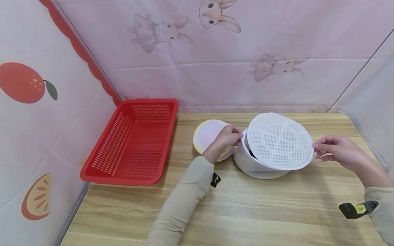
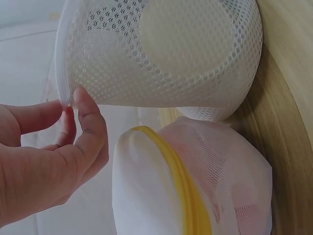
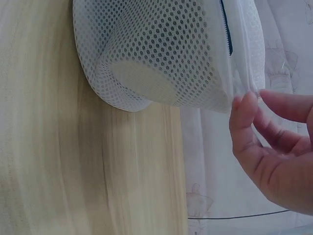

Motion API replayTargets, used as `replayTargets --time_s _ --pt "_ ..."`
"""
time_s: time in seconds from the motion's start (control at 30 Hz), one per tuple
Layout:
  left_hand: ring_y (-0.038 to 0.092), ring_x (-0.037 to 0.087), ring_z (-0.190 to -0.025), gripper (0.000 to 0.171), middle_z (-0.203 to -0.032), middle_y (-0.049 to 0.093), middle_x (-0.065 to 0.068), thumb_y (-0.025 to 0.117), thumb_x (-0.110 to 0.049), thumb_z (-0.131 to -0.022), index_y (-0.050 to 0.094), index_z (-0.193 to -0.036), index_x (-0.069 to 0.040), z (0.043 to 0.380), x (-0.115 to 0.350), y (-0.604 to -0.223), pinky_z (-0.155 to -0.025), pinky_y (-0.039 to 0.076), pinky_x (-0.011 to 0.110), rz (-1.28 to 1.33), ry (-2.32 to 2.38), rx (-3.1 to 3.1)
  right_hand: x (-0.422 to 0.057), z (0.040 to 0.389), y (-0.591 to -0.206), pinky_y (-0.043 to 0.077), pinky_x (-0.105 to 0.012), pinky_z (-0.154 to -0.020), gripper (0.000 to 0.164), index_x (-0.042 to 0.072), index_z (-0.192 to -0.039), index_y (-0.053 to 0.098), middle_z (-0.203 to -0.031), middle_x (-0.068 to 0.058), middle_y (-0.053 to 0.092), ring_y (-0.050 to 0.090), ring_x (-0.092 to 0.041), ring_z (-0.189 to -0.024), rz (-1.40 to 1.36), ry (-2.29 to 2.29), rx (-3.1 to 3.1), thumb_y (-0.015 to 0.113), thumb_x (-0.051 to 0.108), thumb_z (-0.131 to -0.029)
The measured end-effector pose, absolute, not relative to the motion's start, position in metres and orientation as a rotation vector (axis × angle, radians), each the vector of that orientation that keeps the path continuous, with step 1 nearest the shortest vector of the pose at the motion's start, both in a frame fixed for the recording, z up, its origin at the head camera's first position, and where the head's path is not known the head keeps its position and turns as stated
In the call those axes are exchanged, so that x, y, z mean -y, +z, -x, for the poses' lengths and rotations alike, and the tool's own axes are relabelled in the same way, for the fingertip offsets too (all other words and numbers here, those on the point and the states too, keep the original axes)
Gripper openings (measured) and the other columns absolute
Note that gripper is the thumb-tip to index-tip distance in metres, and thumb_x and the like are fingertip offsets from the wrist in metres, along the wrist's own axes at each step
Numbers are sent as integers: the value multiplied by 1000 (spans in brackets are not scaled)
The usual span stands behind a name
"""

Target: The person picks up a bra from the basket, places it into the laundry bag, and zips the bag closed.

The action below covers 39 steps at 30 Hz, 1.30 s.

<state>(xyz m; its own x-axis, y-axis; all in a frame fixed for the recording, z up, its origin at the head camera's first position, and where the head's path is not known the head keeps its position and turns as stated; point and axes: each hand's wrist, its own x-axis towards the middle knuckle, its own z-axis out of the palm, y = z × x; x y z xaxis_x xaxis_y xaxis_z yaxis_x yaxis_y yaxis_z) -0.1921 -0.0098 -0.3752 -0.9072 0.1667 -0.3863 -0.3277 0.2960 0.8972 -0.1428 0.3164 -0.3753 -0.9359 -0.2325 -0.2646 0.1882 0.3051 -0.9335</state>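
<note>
A white mesh laundry bag (image 1: 258, 169), round with a zipped lid (image 1: 280, 141), stands on the table at the right. The lid is partly unzipped and tilted, with a dark gap on its left side. My left hand (image 1: 228, 138) pinches the bag's rim at the left; in the left wrist view its thumb and finger meet on the zip edge. My right hand (image 1: 340, 150) pinches the lid's edge on the right. Beside the bag sits a smaller white mesh bag (image 1: 209, 135) with yellow trim, partly behind my left hand. Something pinkish shows through its mesh in the left wrist view.
A red plastic basket (image 1: 138, 143) with slotted walls stands at the left of the wooden table (image 1: 246, 212). Printed fabric walls (image 1: 215, 82) enclose the table at the back and both sides.
</note>
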Motion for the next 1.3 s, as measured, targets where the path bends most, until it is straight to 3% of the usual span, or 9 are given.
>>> replayTargets --time_s 0.27,0.5,0.67,1.0,1.17,1.3 --pt "53 12 -60 10 -75 52 5 57 -3 -89 57 -97 2 191 8 -374 -66 53 27 163 1697 -2129 -314 143 -382 52 -27 -57 18 13 -83 63 -75 -1 61 59 -14 -64 -3 -1790 -2131 53 0 -90" --pt "53 11 -60 20 -77 54 3 65 -13 -86 61 -97 2 189 6 -374 -55 49 19 107 1630 -2186 -308 144 -386 51 -26 -54 19 9 -82 64 -72 -5 62 58 -15 -61 0 -1840 -2087 54 -6 -87" --pt "51 11 -55 18 -74 54 4 68 -10 -82 60 -94 2 187 5 -375 -51 46 18 81 1594 -2223 -306 144 -385 50 -26 -55 15 8 -84 62 -72 -3 62 58 -15 -62 15 -1727 -2168 55 -5 -87" --pt "53 13 -59 10 -73 56 6 67 0 -80 59 -87 -2 187 7 -377 -52 46 21 50 1526 -2218 -313 150 -382 52 -29 -61 12 4 -89 60 -78 -3 62 58 -15 -68 84 -1597 -2179 52 -4 -89" --pt "51 13 -56 12 -72 55 5 68 3 -78 59 -84 -2 187 9 -376 -50 44 20 19 1494 -2246 -315 157 -377 52 -27 -64 16 9 -90 62 -81 -1 61 59 -14 -71 89 -1589 -2217 49 0 -92" --pt "50 12 -54 12 -72 55 4 68 4 -77 60 -82 -3 187 10 -376 -56 48 26 2 1455 -2267 -312 163 -374 52 -25 -68 14 15 -94 60 -85 7 62 60 -10 -76 86 -1578 -2251 49 6 -94"
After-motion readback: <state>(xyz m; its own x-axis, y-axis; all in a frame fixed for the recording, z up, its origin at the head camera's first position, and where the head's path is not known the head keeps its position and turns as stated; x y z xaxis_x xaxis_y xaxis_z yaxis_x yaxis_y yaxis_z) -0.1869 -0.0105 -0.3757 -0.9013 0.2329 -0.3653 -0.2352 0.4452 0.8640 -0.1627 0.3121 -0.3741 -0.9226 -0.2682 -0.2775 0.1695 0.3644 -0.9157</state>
